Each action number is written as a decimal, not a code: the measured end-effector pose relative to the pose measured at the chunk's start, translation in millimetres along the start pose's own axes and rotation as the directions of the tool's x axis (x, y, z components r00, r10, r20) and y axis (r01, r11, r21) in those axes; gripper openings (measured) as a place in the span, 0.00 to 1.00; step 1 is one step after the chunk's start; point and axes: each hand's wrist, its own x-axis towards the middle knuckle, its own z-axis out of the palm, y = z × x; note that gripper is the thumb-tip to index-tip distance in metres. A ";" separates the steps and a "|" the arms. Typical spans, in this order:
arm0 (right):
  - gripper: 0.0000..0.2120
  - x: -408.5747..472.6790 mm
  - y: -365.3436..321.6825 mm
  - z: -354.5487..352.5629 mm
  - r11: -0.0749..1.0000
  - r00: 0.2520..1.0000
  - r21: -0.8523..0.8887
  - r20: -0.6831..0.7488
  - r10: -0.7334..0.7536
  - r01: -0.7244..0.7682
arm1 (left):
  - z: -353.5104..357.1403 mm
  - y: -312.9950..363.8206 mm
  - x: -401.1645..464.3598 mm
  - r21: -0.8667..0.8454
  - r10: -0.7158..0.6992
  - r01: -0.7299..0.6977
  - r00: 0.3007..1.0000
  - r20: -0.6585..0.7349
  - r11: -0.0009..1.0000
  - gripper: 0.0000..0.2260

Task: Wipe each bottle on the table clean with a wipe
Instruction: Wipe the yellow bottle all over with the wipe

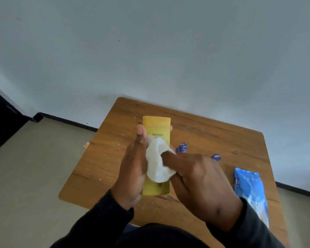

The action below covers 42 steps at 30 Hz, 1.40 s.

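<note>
A tall yellow bottle (pixel 157 126) is held above the wooden table (pixel 213 136). My left hand (pixel 132 169) grips it from the left side, thumb up along its edge. My right hand (pixel 199 179) holds a crumpled white wipe (pixel 157 158) and presses it against the bottle's front face. Two small purple bottles stand on the table behind my right hand: one (pixel 182 147) near the yellow bottle, the other (pixel 216 156) further right, both partly hidden.
A blue pack of wipes (pixel 249 187) lies at the table's right edge. White crumbs or dust speckle the tabletop. A wall stands right behind the table; beige floor lies to the left, with a small orange scrap (pixel 86 144) by the table's edge.
</note>
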 end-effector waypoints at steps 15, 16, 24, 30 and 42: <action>0.15 -19.2 9.4 -18.8 0.874 0.988 0.485 -0.123 0.089 -0.018 | -22.0 6.1 -3.0 0.564 0.378 -0.312 0.926 0.000 0.765 0.09; 0.15 -20.1 6.6 -17.0 0.884 0.993 0.467 -0.097 0.070 -0.017 | -22.5 5.2 -2.9 0.573 0.401 -0.342 0.916 0.025 0.745 0.08; 0.12 -17.7 2.8 -12.6 0.946 0.993 0.316 -0.059 0.103 -0.079 | -24.4 -1.1 -6.2 0.610 0.447 -0.463 0.874 0.192 0.643 0.09; 0.13 -20.7 -5.7 -17.9 0.965 0.999 0.257 0.003 0.050 -0.049 | -19.8 2.6 -8.2 0.668 0.501 -0.506 0.836 0.224 0.546 0.10; 0.13 -20.0 -13.7 -13.4 0.975 0.999 0.218 -0.010 0.049 -0.045 | -24.8 -3.6 -12.7 0.692 0.481 -0.471 0.853 0.202 0.547 0.09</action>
